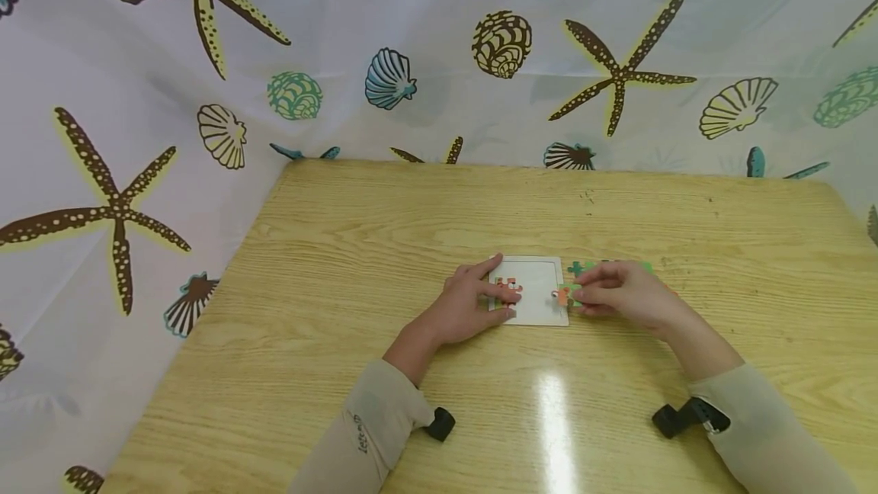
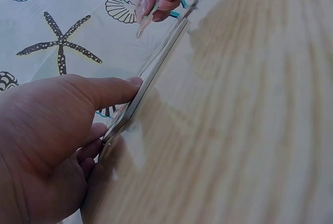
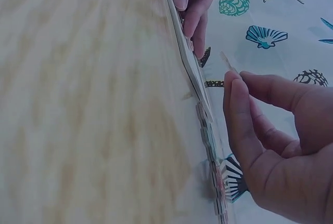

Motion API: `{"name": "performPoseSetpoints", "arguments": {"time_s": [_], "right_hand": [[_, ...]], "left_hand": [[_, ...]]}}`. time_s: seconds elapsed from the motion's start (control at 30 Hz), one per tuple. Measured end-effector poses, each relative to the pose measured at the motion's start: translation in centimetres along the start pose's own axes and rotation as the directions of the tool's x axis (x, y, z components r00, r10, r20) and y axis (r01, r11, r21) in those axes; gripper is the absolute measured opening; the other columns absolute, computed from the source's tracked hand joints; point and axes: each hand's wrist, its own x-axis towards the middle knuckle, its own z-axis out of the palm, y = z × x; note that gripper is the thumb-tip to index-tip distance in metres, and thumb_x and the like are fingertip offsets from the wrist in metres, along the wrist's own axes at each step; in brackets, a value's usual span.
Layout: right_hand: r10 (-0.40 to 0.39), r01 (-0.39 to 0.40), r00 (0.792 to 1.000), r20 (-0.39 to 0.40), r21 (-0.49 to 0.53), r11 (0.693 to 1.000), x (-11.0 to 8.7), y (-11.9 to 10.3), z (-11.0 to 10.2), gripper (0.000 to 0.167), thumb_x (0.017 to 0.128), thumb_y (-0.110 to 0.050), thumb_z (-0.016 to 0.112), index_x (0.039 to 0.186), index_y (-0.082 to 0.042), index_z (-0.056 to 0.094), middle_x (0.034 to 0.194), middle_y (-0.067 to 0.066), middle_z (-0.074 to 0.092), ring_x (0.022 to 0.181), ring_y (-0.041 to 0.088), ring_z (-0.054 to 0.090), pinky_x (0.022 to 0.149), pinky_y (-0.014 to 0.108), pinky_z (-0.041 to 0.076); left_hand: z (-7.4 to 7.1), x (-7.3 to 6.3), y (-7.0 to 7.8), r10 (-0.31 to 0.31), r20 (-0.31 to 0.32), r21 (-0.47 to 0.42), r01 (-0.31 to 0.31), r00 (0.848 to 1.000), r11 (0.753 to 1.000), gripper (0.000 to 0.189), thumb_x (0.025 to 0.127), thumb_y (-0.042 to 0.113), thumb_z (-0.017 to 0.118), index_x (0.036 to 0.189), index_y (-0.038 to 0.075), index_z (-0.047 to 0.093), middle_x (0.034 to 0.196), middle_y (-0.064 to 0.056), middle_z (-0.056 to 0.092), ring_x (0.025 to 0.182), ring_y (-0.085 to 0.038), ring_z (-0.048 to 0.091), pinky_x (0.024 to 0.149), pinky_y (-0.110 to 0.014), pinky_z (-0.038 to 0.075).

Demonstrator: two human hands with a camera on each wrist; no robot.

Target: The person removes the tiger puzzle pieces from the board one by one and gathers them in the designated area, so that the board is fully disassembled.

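A white puzzle tray (image 1: 538, 307) with a raised frame lies flat on the table. My left hand (image 1: 466, 305) rests on its left side, fingers spread, the thumb along the near edge. Partly under those fingers, orange and green puzzle pieces (image 1: 511, 282) sit in the tray's left part. Between thumb and fingertips my right hand (image 1: 631, 296) pinches an orange and green puzzle piece (image 1: 565, 296). In the right wrist view this thin piece (image 3: 228, 62) is held up above the tray's level. Loose puzzle pieces (image 1: 578, 268) lie right of the tray, mostly hidden behind the right hand.
The wood-grain table (image 1: 357, 250) extends around the tray on all sides. A white cloth (image 1: 439, 120) printed with shells and starfish hangs behind it and to the left. Black wrist cameras (image 1: 440, 424) stick out from both sleeves.
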Motion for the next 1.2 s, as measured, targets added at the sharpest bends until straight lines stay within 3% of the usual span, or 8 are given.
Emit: {"name": "performPoseSetpoints", "arguments": {"time_s": [0.63,1.2], "right_hand": [[-0.007,0.007,1.0,0.005,-0.019,1.0,-1.0,0.6,-1.0,0.036,0.098,-0.004,0.061,0.126,0.017,0.052,0.104,0.004,0.071,0.091,0.012,0.072,0.085,0.032,0.058],[-0.001,0.003,1.0,0.022,-0.096,0.995,-1.6,1.0,-1.4,0.034,0.096,-0.011,0.066,0.12,0.013,0.058,0.1,0.007,0.072,0.088,0.014,0.073,0.08,0.03,0.059]], "left_hand": [[0.0,0.0,-0.1,-0.001,-0.004,0.001,0.001,1.0,1.0,0.023,0.092,0.028,0.074,0.115,0.024,0.078,0.166,-0.002,0.027,0.146,-0.036,0.028,0.115,-0.058,0.024],[0.1,0.0,-0.2,0.014,-0.01,0.009,-0.014,1.0,1.0,0.022,0.093,0.027,0.073,0.114,0.023,0.078,0.165,-0.004,0.027,0.145,-0.036,0.029,0.115,-0.059,0.024]]}}
